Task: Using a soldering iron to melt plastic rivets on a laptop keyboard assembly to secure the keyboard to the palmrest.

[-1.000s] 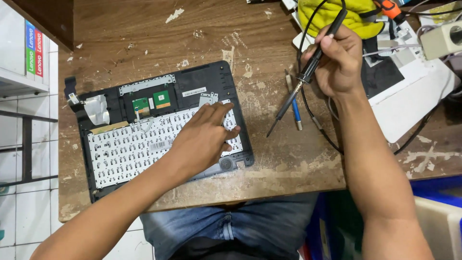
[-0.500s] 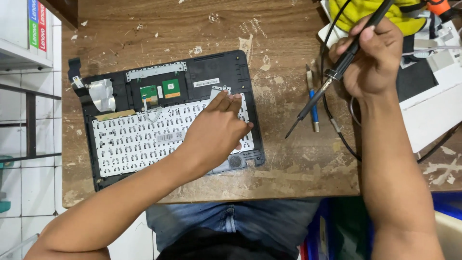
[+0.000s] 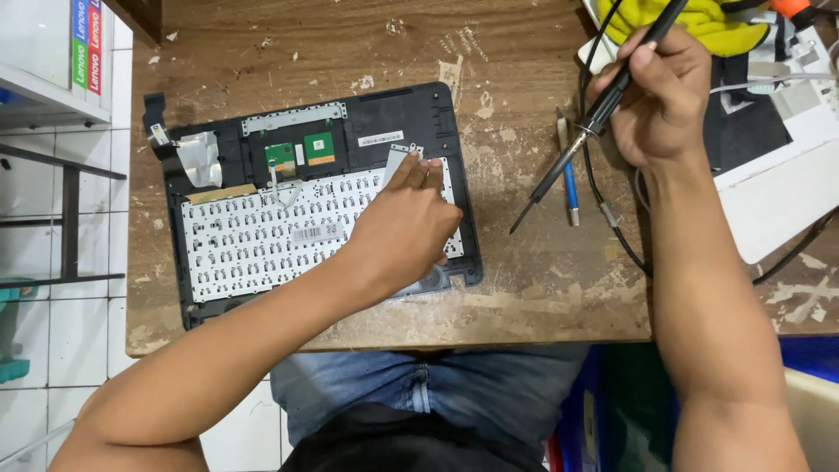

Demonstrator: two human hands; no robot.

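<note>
Left hand [image 3: 404, 229] lay flat on upturned laptop palmrest [image 3: 319, 197], centre-left of desk [image 3: 524, 288]; fingers [image 3: 411, 170] together, pressing grey ribbon flap [image 3: 395, 162] at far right edge of white keyboard backplate [image 3: 262, 240]. Right hand [image 3: 660, 96] held soldering iron [image 3: 594, 122] in pen grip, fingers pinched round handle, tip raised right of palmrest, apart from it. Judged: palmrest light, stiff; ribbon thin, fragile, take by edges. Blue pen [image 3: 570, 188] lay beside tip.

Yellow cloth [image 3: 699, 22] (blue pen [image 3: 570, 188] nearby)
</note>
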